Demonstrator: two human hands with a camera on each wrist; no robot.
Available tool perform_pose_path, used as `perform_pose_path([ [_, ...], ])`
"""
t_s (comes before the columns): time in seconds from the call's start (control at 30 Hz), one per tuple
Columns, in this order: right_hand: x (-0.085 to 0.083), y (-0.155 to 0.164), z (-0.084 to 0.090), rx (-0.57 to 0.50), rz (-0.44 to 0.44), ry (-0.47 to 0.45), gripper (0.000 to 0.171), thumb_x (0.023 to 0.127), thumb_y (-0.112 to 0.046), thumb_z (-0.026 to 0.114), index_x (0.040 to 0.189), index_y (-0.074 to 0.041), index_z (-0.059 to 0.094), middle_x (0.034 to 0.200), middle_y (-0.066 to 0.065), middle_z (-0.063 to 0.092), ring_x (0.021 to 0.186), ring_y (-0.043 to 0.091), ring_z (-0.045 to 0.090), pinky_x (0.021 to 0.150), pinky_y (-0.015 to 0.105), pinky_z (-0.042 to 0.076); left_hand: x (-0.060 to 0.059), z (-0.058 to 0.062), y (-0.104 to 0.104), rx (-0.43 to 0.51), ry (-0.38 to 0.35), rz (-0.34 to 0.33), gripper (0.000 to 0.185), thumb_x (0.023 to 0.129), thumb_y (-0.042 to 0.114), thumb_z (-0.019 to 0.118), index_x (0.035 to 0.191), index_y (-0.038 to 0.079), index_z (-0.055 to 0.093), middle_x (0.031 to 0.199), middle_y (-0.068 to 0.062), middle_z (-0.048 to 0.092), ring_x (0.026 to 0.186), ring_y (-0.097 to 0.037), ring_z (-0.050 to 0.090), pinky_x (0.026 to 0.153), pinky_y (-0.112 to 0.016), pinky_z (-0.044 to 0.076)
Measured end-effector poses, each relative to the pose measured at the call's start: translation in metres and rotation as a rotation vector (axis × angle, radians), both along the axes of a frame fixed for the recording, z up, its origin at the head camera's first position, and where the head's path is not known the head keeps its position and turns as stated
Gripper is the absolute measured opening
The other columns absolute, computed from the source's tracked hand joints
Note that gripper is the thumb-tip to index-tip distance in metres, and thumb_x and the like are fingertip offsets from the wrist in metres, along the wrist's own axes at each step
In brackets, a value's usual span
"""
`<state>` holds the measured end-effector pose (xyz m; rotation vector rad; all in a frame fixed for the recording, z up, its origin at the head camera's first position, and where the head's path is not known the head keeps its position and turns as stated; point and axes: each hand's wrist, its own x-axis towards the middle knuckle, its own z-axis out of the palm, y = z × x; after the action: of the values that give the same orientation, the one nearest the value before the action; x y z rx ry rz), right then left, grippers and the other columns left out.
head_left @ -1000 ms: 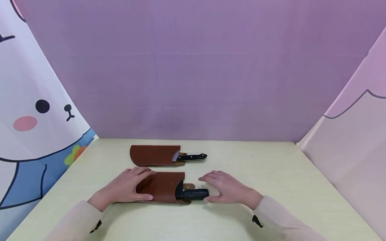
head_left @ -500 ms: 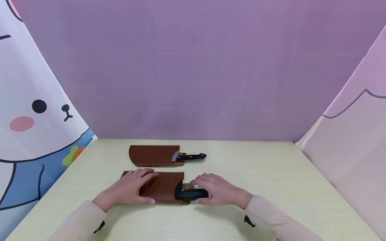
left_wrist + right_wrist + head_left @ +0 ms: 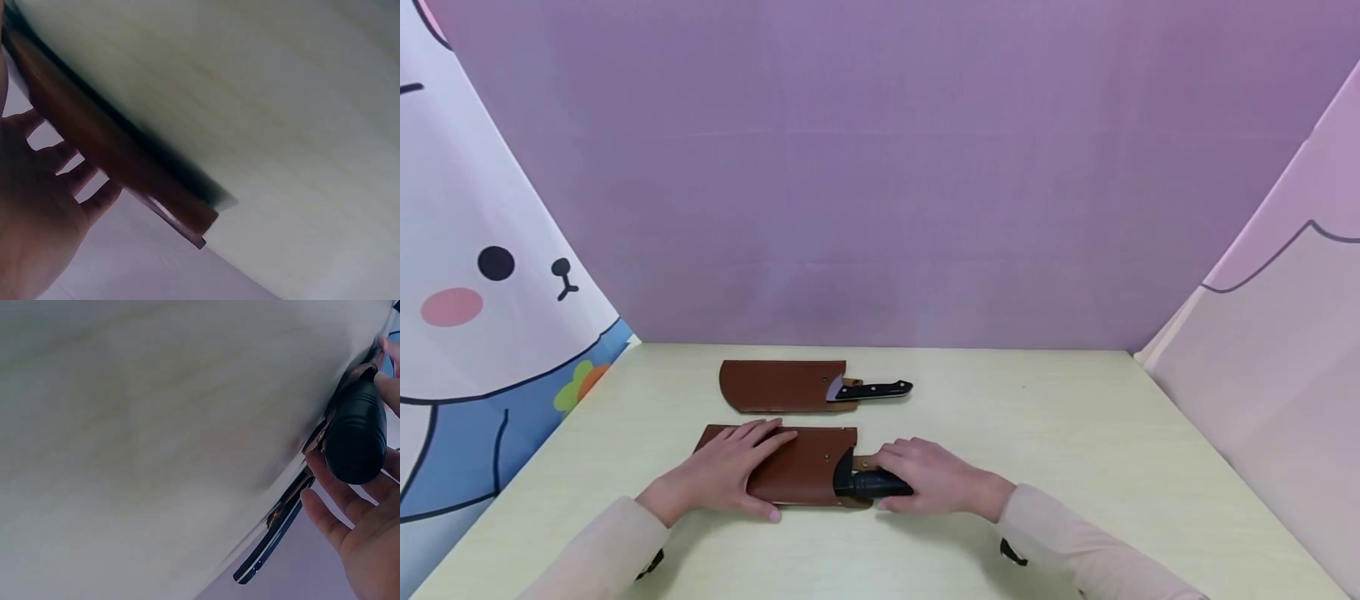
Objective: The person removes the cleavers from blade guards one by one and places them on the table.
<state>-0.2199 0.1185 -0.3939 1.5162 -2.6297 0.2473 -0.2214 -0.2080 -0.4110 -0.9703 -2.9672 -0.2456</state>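
Note:
A brown leather sheath [image 3: 808,467] lies flat on the table with a knife in it. Only the knife's black ribbed handle [image 3: 868,483] and dark bolster show; the blade is hidden. My left hand [image 3: 722,471] rests across the left part of this sheath, fingers spread over its far side and thumb at the near edge. In the left wrist view those fingers touch the sheath's [image 3: 125,156] edge. My right hand [image 3: 936,479] holds the handle's end, thumb on the near side and fingers on the far side. The right wrist view has the handle [image 3: 357,434] between thumb and fingers.
Behind lies a second brown sheath [image 3: 782,385] holding a smaller knife with a black riveted handle [image 3: 876,391]. A pale table [image 3: 1037,417] carries everything. A purple cloth wall [image 3: 880,183] rises at its back, with printed panels on both sides.
My right hand has moved left, from beside the handle's end to around it. My left hand has shifted slightly right on the sheath. Both sheaths stay put.

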Motion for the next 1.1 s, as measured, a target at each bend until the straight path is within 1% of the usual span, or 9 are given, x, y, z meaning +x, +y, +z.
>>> perform_pose_path([
  [0.2, 0.001, -0.001, -0.002, 0.016, 0.004, 0.004, 0.043, 0.084, -0.041, 0.061, 0.118, -0.016, 0.055, 0.100, -0.005, 0.062, 0.082, 0.002, 0.051, 0.072, 0.018, 0.042, -0.001, -0.002, -0.001, -0.013, -0.016, 0.001, 0.108, 0.058, 0.083, 0.053, 0.143, 0.019, 0.032, 0.146, -0.014, 0.031, 0.133, -0.037, 0.029, 0.099, -0.059, 0.028],
  [0.43, 0.001, 0.000, -0.005, 0.005, 0.002, -0.002, 0.045, 0.085, -0.040, 0.062, 0.122, -0.015, 0.053, 0.103, -0.004, 0.062, 0.085, 0.004, 0.053, 0.073, 0.018, 0.042, -0.002, 0.000, -0.001, -0.001, -0.052, -0.013, 0.107, 0.060, 0.081, 0.054, 0.144, 0.019, 0.031, 0.145, -0.014, 0.031, 0.133, -0.037, 0.028, 0.100, -0.059, 0.027],
  [0.67, 0.001, -0.002, -0.008, 0.026, -0.008, -0.011, 0.044, 0.084, -0.038, 0.063, 0.121, -0.017, 0.052, 0.103, -0.005, 0.062, 0.086, 0.004, 0.053, 0.076, 0.020, 0.043, -0.005, 0.002, 0.000, 0.004, -0.027, -0.049, 0.106, 0.060, 0.081, 0.055, 0.142, 0.016, 0.034, 0.140, -0.014, 0.037, 0.128, -0.034, 0.034, 0.100, -0.055, 0.029],
  [0.83, 0.000, -0.003, -0.009, 0.041, -0.007, -0.007, 0.046, 0.084, -0.038, 0.063, 0.123, -0.017, 0.051, 0.102, -0.005, 0.061, 0.087, 0.004, 0.053, 0.077, 0.021, 0.043, -0.006, 0.002, 0.000, -0.012, -0.018, -0.048, 0.107, 0.059, 0.082, 0.054, 0.142, 0.017, 0.035, 0.139, -0.013, 0.038, 0.128, -0.032, 0.035, 0.100, -0.054, 0.029],
  [1.1, -0.002, -0.004, -0.010, 0.047, 0.019, -0.006, 0.044, 0.086, -0.036, 0.062, 0.123, -0.016, 0.050, 0.100, -0.005, 0.059, 0.085, 0.003, 0.053, 0.076, 0.021, 0.043, -0.008, 0.001, 0.000, -0.036, 0.007, -0.037, 0.107, 0.058, 0.085, 0.051, 0.141, 0.018, 0.037, 0.137, -0.011, 0.040, 0.126, -0.030, 0.037, 0.100, -0.052, 0.030],
])
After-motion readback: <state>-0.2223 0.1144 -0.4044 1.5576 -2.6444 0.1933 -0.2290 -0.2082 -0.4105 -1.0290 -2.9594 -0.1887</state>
